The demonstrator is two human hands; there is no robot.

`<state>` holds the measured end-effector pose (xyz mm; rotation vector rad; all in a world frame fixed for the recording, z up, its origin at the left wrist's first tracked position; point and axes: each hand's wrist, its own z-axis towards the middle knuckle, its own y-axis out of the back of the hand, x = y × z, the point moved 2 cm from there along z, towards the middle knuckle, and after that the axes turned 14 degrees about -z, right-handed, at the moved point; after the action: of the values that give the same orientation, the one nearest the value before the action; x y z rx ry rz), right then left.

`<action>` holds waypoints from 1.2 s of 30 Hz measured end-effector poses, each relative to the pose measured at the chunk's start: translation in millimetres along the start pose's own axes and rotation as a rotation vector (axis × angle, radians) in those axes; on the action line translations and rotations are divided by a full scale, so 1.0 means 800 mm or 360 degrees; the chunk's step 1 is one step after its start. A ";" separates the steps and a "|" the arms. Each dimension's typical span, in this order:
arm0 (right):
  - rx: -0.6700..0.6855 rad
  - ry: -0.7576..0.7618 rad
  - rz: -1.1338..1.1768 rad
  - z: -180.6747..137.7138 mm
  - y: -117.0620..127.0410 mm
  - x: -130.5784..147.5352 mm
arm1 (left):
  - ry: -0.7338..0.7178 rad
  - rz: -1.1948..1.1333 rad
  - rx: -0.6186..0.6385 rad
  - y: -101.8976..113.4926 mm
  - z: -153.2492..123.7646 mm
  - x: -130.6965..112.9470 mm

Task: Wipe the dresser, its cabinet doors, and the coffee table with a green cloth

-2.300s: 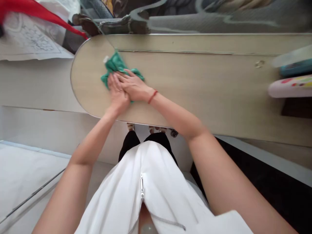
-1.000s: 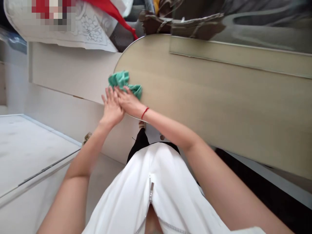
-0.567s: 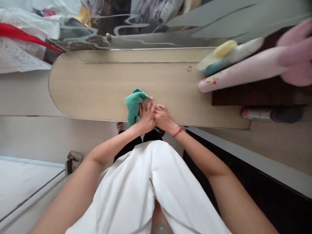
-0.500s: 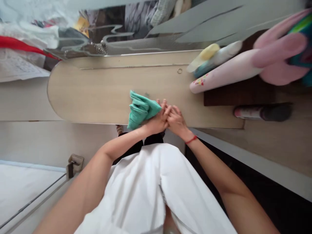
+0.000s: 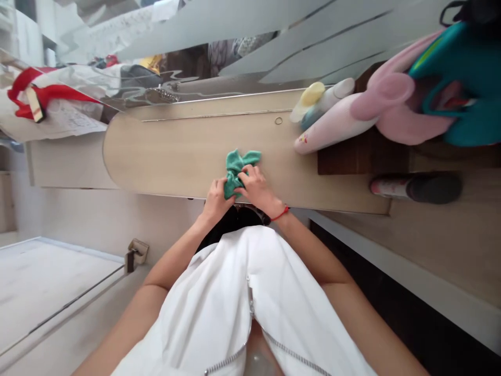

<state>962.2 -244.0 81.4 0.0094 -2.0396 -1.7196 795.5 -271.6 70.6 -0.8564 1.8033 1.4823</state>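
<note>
Half a second ago your two hands met to the right of the cloth, which trailed off to their left in loose folds. Now they have parted, and the crumpled green fabric cloth sits between them, bunched smaller, two corners sticking up.

Your left hand pinches its lower left side; your right hand, a thin red cord bracelet at the wrist, curls its fingers into the middle. Both grasp the cloth, though the left fingertips are partly hidden, so that grip is probably a light one.

Surface: a long pale beige board, rounded at its left end, thin-edged. Cloth lies near the front edge. Behind it, toward the back, a small thin ring. At the right, a pink bottle with coloured spots beside a dark brown block; nearer you, a cylinder with a black cap.

Room: clear glass with wavy frosted patterns along the back; at left, a bright red fabric strap over white line-printed material. Low left, a small beige bracket.
</note>
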 end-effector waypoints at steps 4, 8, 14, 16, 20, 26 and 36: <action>0.0120 -0.0083 0.0411 -0.001 0.057 0.008 | -0.0010 -0.0445 0.0350 0.068 0.013 -0.036; 0.0082 -0.0285 0.0465 0.003 0.110 0.001 | -0.0104 -0.0475 0.0447 0.140 0.048 -0.064; -0.0241 -0.0807 -0.0151 0.005 0.080 -0.033 | -0.0073 0.0185 -0.0477 0.139 0.086 -0.031; -0.0230 -0.0706 -0.0154 0.007 0.051 -0.030 | -0.0063 0.0269 -0.0479 0.115 0.074 -0.014; -0.0187 -0.0426 -0.0198 0.051 0.006 -0.010 | 0.0455 0.0277 -0.0127 0.069 0.035 0.027; 0.0057 -0.0323 -0.0121 0.133 -0.023 0.035 | 0.0513 -0.0589 -0.0267 0.025 0.029 0.051; -0.0257 0.0021 0.1093 0.092 0.128 0.083 | -0.0167 -0.1378 -0.0530 0.124 0.050 0.028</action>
<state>906.3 -173.3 192.2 -0.6504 -1.6111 -1.4126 705.2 -218.9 102.6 -1.4496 0.8933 1.1981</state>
